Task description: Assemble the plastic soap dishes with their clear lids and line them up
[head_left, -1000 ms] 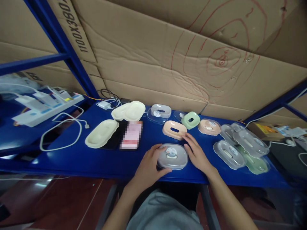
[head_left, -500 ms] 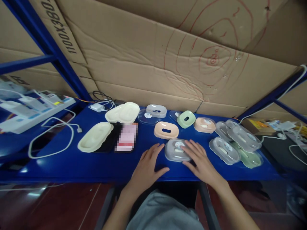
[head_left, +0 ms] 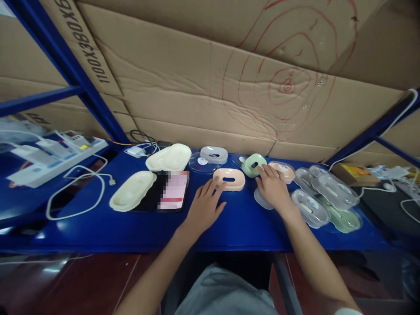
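My left hand (head_left: pixel 206 204) is open, its fingers spread, with the fingertips at the near left edge of a peach oval soap dish (head_left: pixel 239 183) that has a dark slot. My right hand (head_left: pixel 273 187) is also open, reaching forward over a grey soap dish (head_left: pixel 263 200) that it mostly hides. Its thumb side lies close to a small green soap dish (head_left: pixel 250 169); whether they touch I cannot tell. Just beyond its fingers stands a peach soap dish under a clear lid (head_left: pixel 286 172). Several lidded grey and green dishes (head_left: pixel 310 209) are grouped to the right.
Left of my hands lie a phone (head_left: pixel 173 192) and cream-coloured trays (head_left: pixel 133 191). A grey dish (head_left: pixel 214 154) and clear lids (head_left: pixel 200 164) sit at the back. A white power strip (head_left: pixel 55 164) with cables stands far left; cardboard (head_left: pixel 183 87) walls the back.
Both hands have moved forward, the left to the open peach dish, the right toward the green one. The lidded grey dish between them has shifted right, under my right hand.
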Available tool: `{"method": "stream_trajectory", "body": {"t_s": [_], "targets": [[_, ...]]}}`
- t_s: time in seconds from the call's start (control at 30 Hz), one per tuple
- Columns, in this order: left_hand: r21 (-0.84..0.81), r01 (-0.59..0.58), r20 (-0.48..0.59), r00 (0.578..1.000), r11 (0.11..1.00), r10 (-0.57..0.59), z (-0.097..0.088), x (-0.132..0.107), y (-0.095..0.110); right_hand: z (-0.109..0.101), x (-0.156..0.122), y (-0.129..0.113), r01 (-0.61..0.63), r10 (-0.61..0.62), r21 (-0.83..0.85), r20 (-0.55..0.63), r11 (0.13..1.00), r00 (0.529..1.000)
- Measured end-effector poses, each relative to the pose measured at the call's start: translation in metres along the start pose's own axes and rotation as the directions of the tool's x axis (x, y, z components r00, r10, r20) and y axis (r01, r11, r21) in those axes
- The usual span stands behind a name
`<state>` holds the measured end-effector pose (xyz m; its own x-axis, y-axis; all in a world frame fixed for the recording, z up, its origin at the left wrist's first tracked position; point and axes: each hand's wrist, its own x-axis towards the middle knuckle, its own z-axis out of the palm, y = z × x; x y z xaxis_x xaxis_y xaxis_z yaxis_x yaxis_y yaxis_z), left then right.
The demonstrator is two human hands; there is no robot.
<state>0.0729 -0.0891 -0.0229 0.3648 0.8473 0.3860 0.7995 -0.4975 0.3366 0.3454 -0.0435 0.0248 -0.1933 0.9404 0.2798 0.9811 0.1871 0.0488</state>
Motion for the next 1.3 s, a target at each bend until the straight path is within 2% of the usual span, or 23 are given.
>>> {"method": "stream_trajectory", "body": {"t_s": [0.1, 0.23, 0.43, 0.63, 0.8, 0.9, 1.0, 1.07, 1.2, 1.3], "targets": [[0.038, -0.033, 0.049, 0.998, 0.999, 0.031, -0.002, 0.004, -0.005, 0.015, 0.023, -0.011, -0.031, 0.032, -0.008, 0.040, 0.999, 0.999], [0.034, -0.011, 0.002, 1.000, 0.999, 0.011, -0.007, -0.022, -0.003, 0.026, 0.024, -0.025, 0.011, -0.012, 0.020, 0.049, 1.000, 0.999], [0.012, 0.033, -0.051, 0.998, 0.999, -0.032, -0.008, -0.060, 0.004, 0.021, 0.015, -0.046, 0.111, -0.114, 0.079, 0.034, 0.991, 0.993], [-0.023, 0.075, -0.106, 0.991, 0.997, -0.077, -0.005, -0.070, 0.005, 0.021, 0.017, -0.047, 0.110, -0.110, 0.122, -0.003, 0.986, 0.994], [-0.073, 0.086, -0.117, 0.989, 0.994, -0.094, -0.005, -0.072, 0.007, 0.018, 0.013, -0.053, 0.248, -0.246, 0.248, -0.039, 0.937, 0.969], [-0.075, 0.106, -0.153, 0.981, 0.991, -0.117, -0.009, -0.073, 0.010, 0.009, 0.005, -0.064, 0.395, -0.384, 0.397, -0.111, 0.828, 0.917], [-0.049, 0.150, -0.194, 0.969, 0.988, -0.156, -0.020, -0.065, 0.001, 0.004, -0.004, -0.076, 0.519, -0.514, 0.597, -0.198, 0.612, 0.835], [-0.006, 0.209, -0.216, 0.954, 0.978, -0.205, -0.030, -0.050, -0.016, 0.007, -0.009, -0.084, 0.552, -0.583, 0.640, -0.194, 0.534, 0.789], [0.188, 0.410, -0.266, 0.896, 0.892, -0.356, -0.046, -0.004, -0.067, 0.017, -0.013, -0.095, 0.589, -0.697, 0.595, -0.066, 0.547, 0.714], [0.272, 0.462, -0.238, 0.882, 0.844, -0.406, -0.050, 0.028, -0.098, 0.016, -0.024, -0.099, 0.576, -0.708, 0.571, 0.013, 0.584, 0.706]]}}
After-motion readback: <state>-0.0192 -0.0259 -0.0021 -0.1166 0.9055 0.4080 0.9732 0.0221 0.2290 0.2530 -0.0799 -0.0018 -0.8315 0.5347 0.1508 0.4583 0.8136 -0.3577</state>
